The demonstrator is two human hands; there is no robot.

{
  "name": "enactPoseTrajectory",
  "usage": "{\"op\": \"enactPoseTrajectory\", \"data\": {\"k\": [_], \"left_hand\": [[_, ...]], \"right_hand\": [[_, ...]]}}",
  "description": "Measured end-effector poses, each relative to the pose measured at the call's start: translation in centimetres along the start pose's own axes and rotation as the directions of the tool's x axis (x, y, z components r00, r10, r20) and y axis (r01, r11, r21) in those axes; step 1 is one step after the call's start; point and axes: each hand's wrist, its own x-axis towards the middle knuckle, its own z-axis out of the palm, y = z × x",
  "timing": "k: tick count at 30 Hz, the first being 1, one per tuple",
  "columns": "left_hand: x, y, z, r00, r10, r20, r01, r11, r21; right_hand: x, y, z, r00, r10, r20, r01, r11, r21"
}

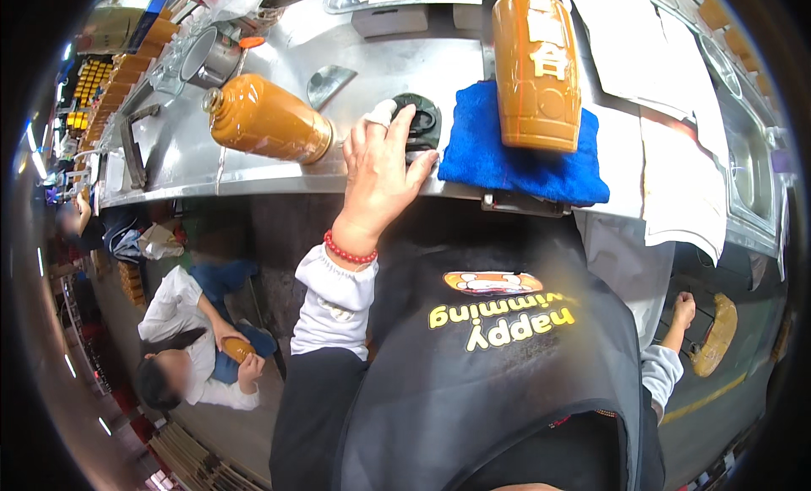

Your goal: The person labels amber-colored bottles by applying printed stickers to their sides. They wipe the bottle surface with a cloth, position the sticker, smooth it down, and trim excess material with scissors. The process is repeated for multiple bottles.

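My left hand (pixel 378 174), in a white sleeve cuff and a red bead bracelet, rests on the metal worktop. Its fingers are stretched out over a small dark dish or pad (pixel 416 124); a white wrap covers part of one finger. Left of it a glossy orange-brown bottle (pixel 270 119) stands with a narrow neck. To the right, a large brown jar (pixel 534 77) with pale raised lettering sits on a folded blue cloth (pixel 528 174). My right hand (pixel 683 310) hangs low at the right, fingers curled; what it holds, if anything, cannot be made out.
A metal pot (pixel 211 59) and a half-round scraper (pixel 329 84) lie toward the back left. White paper sheets (pixel 680 170) hang over the edge at right, beside a sink (pixel 743 166). A seated person (pixel 198 339) at lower left holds a brown piece. A yellowish object (pixel 716 335) is near my right hand.
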Motion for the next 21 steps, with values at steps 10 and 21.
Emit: {"op": "enactPoseTrajectory", "data": {"k": [10,21], "left_hand": [[1.3,-0.8,0.4,0.997,0.076,-0.008,-0.076,0.997,0.004],[4.4,-2.6,1.6,0.999,0.037,0.011,-0.038,0.972,0.232]], "right_hand": [[-13.7,-18.5,-22.7,0.533,-0.430,-0.729,0.843,0.343,0.414],[-32.1,-43.8,-29.3,0.006,-0.692,-0.721,0.978,-0.147,0.149]]}}
